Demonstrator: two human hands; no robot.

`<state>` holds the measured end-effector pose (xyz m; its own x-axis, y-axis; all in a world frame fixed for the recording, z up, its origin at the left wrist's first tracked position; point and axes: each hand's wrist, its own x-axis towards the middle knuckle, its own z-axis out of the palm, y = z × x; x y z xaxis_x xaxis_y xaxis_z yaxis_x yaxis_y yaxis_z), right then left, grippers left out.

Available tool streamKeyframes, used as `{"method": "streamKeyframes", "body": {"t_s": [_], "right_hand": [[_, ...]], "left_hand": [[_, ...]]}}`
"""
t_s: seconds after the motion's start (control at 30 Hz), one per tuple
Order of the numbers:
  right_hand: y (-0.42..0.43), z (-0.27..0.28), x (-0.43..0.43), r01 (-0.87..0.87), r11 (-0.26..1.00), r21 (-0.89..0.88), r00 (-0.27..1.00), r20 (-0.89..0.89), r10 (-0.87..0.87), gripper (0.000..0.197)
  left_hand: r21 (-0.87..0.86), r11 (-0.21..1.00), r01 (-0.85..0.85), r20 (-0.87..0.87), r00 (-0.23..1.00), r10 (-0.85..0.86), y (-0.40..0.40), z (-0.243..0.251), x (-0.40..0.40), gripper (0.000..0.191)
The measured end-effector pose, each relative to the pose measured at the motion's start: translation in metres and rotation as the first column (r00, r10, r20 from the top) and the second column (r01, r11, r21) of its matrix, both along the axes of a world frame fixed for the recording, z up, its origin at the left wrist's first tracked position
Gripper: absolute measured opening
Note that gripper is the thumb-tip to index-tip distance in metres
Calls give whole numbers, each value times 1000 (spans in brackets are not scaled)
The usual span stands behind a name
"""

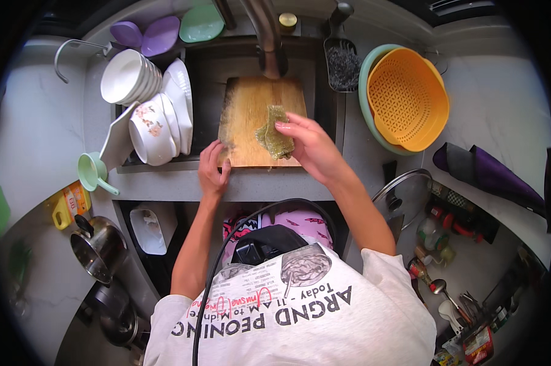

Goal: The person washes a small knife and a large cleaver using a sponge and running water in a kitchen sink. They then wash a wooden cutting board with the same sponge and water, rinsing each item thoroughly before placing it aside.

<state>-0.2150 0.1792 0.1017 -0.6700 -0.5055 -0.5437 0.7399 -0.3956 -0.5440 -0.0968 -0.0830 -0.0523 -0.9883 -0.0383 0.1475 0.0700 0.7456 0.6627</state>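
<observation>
A wooden cutting board with dark staining along its left side lies over the sink, below the faucet. My left hand rests at the board's lower left corner, its fingertips touching the edge. Between the thumb and fingers of my right hand is a folded greenish-gold scouring cloth, held over the board's lower right part. Whether the cloth touches the wood, I cannot tell.
White bowls and plates stand left of the sink, near a green ladle. To the right are a steel-wool scourer in a holder, a yellow colander in a green basin and a glass lid. A purple cloth lies farther right.
</observation>
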Motion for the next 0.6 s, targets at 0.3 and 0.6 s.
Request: {"method": "streamKeyframes", "body": {"t_s": [0.3, 0.6], "right_hand": [[-27, -117, -22, 81, 902, 425, 995, -91, -46, 29], [-20, -108, -143, 682, 353, 641, 207, -632, 747, 34]], "left_hand": [[747, 55, -663, 628, 676, -386, 59, 33, -103, 65], [690, -347, -636, 447, 751, -486, 107, -9, -140, 42]]}}
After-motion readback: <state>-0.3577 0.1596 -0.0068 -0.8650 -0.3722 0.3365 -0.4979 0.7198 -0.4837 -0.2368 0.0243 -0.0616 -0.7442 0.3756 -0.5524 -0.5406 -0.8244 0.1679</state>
